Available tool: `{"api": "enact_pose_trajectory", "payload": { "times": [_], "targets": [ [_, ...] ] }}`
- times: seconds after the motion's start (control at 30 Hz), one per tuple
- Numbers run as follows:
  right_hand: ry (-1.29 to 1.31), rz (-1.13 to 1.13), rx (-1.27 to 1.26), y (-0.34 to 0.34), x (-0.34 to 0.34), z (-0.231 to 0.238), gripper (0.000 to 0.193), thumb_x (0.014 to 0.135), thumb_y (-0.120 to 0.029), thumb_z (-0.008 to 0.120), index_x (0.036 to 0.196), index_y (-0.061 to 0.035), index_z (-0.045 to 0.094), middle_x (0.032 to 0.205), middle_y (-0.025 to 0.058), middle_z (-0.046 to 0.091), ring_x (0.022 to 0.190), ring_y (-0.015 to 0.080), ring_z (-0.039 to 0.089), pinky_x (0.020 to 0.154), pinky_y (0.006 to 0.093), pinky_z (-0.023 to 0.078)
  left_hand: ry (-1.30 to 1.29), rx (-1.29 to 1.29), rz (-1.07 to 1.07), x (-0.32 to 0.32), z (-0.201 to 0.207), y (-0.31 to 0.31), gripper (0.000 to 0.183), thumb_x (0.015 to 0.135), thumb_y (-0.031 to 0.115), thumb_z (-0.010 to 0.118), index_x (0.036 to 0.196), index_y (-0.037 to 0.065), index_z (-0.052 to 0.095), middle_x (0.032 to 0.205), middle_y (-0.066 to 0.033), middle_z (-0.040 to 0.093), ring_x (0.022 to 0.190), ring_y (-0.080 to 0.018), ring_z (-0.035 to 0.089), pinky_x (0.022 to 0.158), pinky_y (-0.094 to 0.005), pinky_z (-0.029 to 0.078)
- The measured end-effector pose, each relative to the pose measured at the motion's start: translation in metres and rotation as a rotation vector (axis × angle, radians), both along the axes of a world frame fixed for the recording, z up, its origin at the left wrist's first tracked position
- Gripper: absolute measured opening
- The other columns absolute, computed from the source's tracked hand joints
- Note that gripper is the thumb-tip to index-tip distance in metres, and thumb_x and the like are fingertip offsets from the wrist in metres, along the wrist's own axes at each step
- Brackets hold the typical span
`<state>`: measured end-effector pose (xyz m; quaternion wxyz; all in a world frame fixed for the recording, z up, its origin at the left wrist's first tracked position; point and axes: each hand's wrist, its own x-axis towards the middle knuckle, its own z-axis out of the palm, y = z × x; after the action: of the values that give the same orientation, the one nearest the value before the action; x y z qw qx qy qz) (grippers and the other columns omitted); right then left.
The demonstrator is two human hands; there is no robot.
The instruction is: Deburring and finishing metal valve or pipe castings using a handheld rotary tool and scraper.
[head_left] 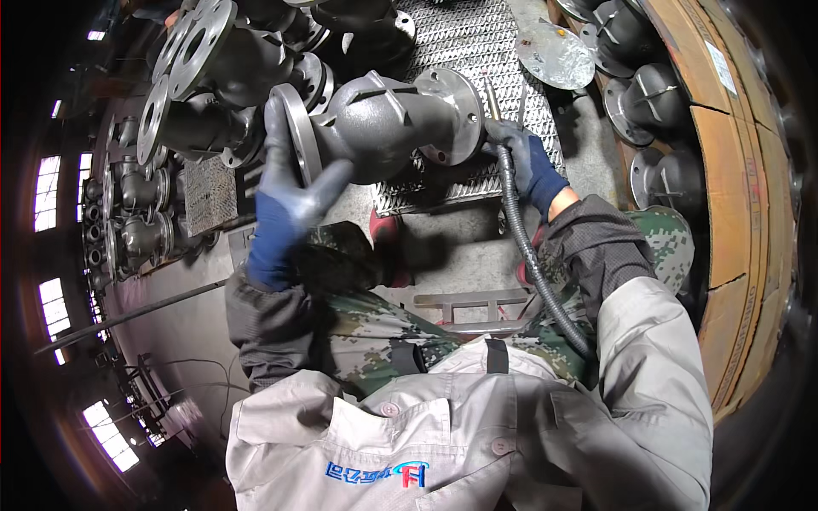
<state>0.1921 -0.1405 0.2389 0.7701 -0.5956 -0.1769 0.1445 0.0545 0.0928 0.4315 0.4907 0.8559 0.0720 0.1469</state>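
Observation:
A dark grey cast valve body (pixel 366 123) with a round flange at each end lies on a metal grating table (pixel 464 43). My left hand (pixel 294 183), in a blue and grey glove, rests against its left flange (pixel 298 132), fingers stretched out and thumb spread. In a matching glove, my right hand (pixel 527 162) is closed around a slim hand tool (pixel 492 100) beside the right flange (pixel 452 117). The tool's metal tip points away from me; the glove hides most of its body. A grey corrugated hose (pixel 524 243) runs from it down toward my lap.
Several similar valve bodies (pixel 217 64) are stacked at the far left, with more (pixel 652 98) beside a cardboard-sided stack (pixel 724 170) on the right. A round metal plate (pixel 555 53) lies at the far right. A metal frame (pixel 473 307) stands between my legs.

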Motion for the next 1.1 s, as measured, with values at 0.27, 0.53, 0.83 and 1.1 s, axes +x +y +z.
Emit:
{"api": "enact_pose_trajectory", "payload": {
  "times": [0.27,0.53,0.83,1.1],
  "targets": [
    [-0.34,0.199,-0.248,-0.002,0.018,0.024,0.045,0.079,-0.002,0.046,0.123,-0.0019,0.054,0.11,0.0183,0.059,0.097,0.0313,0.061,0.085,0.0316,0.049,0.153,-0.113,0.282,-0.013,-0.026,0.026,0.095,0.07,0.008,0.068,0.147,0.002,0.011,0.107,-0.0133,0.061,0.084,-0.0183,0.062,0.079,-0.0287,0.051],
    [-0.323,0.21,-0.322,-0.013,-0.005,0.05,0.034,0.087,-0.004,0.044,0.118,0.0033,0.058,0.107,0.0137,0.061,0.095,0.0191,0.062,0.083,0.0284,0.049,-0.299,0.568,-0.07,-0.034,-0.022,0.039,0.034,0.077,-0.01,0.048,0.11,-0.005,0.052,0.097,-0.0182,0.055,0.081,-0.0263,0.056,0.071,-0.0296,0.046],
    [-0.168,0.142,-0.176,-0.021,0.0,0.037,0.036,0.085,-0.003,0.047,0.12,-0.0039,0.057,0.107,0.0108,0.061,0.088,0.0176,0.061,0.08,0.0267,0.05,-0.265,0.558,-0.106,-0.029,-0.026,0.033,0.031,0.076,-0.008,0.05,0.107,-0.007,0.048,0.091,-0.0169,0.051,0.08,-0.0261,0.054,0.07,-0.0301,0.044],
    [0.035,0.117,-0.087,-0.018,-0.013,0.06,0.038,0.085,-0.016,0.054,0.116,0.0052,0.059,0.114,0.0137,0.062,0.102,0.0176,0.06,0.09,0.0273,0.046,-0.447,0.537,-0.187,-0.028,-0.045,0.048,0.045,0.079,-0.009,0.051,0.123,-0.002,0.046,0.098,-0.0207,0.057,0.085,-0.032,0.061,0.076,-0.0344,0.048]
  ]
}}
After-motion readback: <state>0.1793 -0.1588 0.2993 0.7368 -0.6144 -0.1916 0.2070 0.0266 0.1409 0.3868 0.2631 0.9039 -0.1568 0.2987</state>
